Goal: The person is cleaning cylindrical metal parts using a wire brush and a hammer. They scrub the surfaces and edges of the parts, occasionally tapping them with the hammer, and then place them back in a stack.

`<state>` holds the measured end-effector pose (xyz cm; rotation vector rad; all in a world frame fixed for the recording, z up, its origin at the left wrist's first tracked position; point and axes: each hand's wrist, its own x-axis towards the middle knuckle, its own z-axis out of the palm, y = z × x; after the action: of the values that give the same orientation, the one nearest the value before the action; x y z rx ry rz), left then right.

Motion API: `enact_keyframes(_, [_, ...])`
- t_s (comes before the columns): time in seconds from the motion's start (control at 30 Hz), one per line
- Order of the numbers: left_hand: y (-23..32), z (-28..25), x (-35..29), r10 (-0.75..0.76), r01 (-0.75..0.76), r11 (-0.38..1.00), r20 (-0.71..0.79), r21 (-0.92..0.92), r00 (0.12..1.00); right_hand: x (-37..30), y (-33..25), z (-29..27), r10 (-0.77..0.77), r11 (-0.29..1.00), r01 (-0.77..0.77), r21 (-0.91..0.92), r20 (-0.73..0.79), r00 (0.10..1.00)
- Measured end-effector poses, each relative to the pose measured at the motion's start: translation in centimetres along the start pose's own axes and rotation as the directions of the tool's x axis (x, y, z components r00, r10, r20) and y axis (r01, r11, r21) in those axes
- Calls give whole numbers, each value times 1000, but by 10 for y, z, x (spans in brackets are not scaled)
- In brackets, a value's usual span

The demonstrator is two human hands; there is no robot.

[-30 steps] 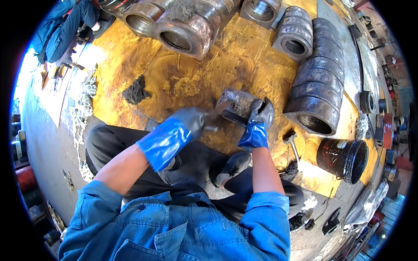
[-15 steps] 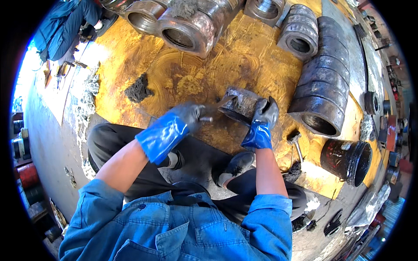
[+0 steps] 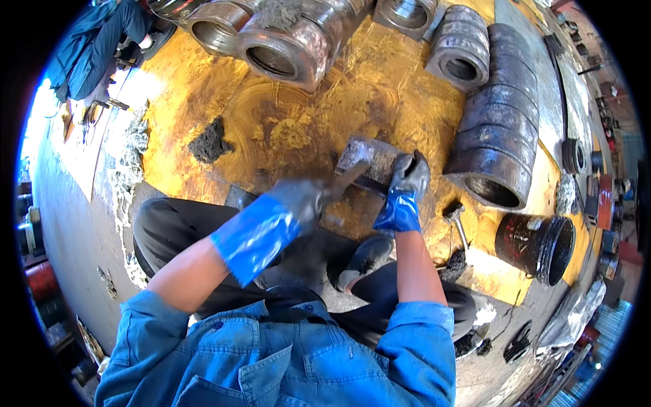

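A greyish metal bearing-housing block (image 3: 371, 157) rests tilted on the yellow floor before me. My right hand (image 3: 409, 178), in a black and blue rubber glove, is closed on its right end and steadies it. My left hand (image 3: 303, 202), gloved the same way, is wrapped round a flat, narrow scraper-like tool (image 3: 349, 178). The tool points up and right, its tip over the block's near left side. Motion blurs the left glove and the tool, so its exact kind and any contact with the block cannot be made out.
A row of ring-shaped metal housings (image 3: 498, 125) lies to the right, a shorter row (image 3: 461, 51) behind it. Larger housings (image 3: 285, 51) stand at the far side. A hammer (image 3: 460, 224) and black bucket (image 3: 532, 245) lie nearby. Dark rag (image 3: 211, 141) at left; another person (image 3: 95, 51) far left.
My left hand has moved slightly right and down with the tool, whose blade now lies lower over the block. My right hand keeps its grip; the whole view has shifted slightly.
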<state>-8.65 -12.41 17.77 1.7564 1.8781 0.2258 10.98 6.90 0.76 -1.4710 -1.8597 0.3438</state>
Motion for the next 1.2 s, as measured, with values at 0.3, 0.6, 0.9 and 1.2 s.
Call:
enact_keyframes(0.3, [61,-13,11,-62,3,980,292,199,954,3,19,-7,-3,1000,2,-16,-63,998])
enact_keyframes(0.6, [41,1,9,-74,60,995,179,83,981,-2,27,-7,32,995,-36,-90,-52,998])
enact_keyframes(0.9, [38,2,21,-166,154,985,228,73,959,0,32,-11,-20,999,18,-27,-87,996])
enact_keyframes(1.2, [20,14,19,-126,95,987,256,129,959,4,27,-12,45,998,-46,-31,-23,999])
